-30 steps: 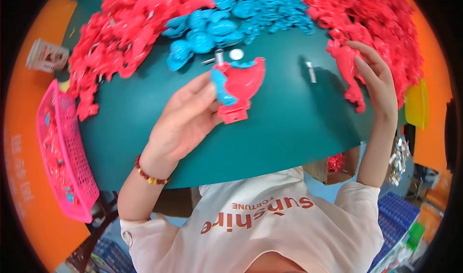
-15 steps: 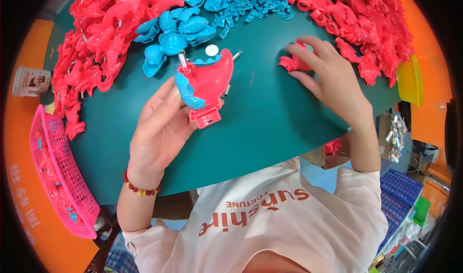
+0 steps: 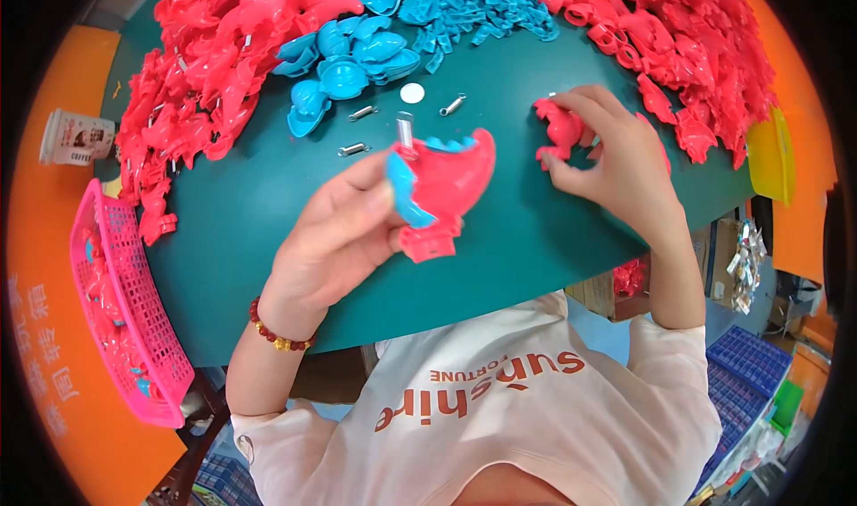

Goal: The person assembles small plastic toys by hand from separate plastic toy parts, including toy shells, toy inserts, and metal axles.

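Between the thumb and fingers of my left hand [image 3: 335, 242] is a red-and-blue plastic toy part [image 3: 455, 183], held above the table. It has a curved red shell, a blue edge and a squarish red collar at its lower end. A clear or shiny post [image 3: 405, 129] sticks up from its top. My right hand [image 3: 629, 153] is closed on a smaller red plastic piece [image 3: 561, 131] at the right of the table; the other fingertips are partly hidden. Beyond the left hand lie small metal springs [image 3: 354, 149] and a white disc [image 3: 411, 93].
Heaped along the far side of the green table [image 3: 500, 265] are red parts [image 3: 232, 68], blue shells [image 3: 344, 77], small blue pieces [image 3: 491, 10] and more red parts [image 3: 687, 59]. A pink basket [image 3: 134, 292] stands left, near a paper cup [image 3: 76, 138]. A yellow bin [image 3: 769, 158] sits right.
My left hand has shifted right with the toy part, uncovering springs on the table. The red piece at my right hand has turned to stand more upright. The whole view has shifted slightly.
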### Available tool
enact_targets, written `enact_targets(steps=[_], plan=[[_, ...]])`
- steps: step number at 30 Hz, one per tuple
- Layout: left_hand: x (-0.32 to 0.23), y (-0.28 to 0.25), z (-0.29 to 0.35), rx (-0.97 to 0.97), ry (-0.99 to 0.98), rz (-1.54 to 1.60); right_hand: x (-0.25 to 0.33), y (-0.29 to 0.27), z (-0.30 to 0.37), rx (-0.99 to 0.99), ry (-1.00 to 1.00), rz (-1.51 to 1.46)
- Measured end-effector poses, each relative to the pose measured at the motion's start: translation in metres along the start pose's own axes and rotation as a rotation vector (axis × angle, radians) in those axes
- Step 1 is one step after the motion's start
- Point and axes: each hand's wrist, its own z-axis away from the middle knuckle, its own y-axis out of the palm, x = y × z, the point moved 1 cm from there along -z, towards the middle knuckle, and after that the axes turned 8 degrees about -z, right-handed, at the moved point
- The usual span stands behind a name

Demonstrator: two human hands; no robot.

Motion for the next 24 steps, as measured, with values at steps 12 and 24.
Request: enact_targets(steps=[12,24], plan=[[0.014,0.009,-0.006,0.069,-0.146,-0.026,0.037,0.04,0.004,-0.052,-0.067,-0.242],[0.011,0.017,-0.009,0.045,-0.039,-0.173,0.013,0.032,-0.007,0.007,0.07,-0.42]])
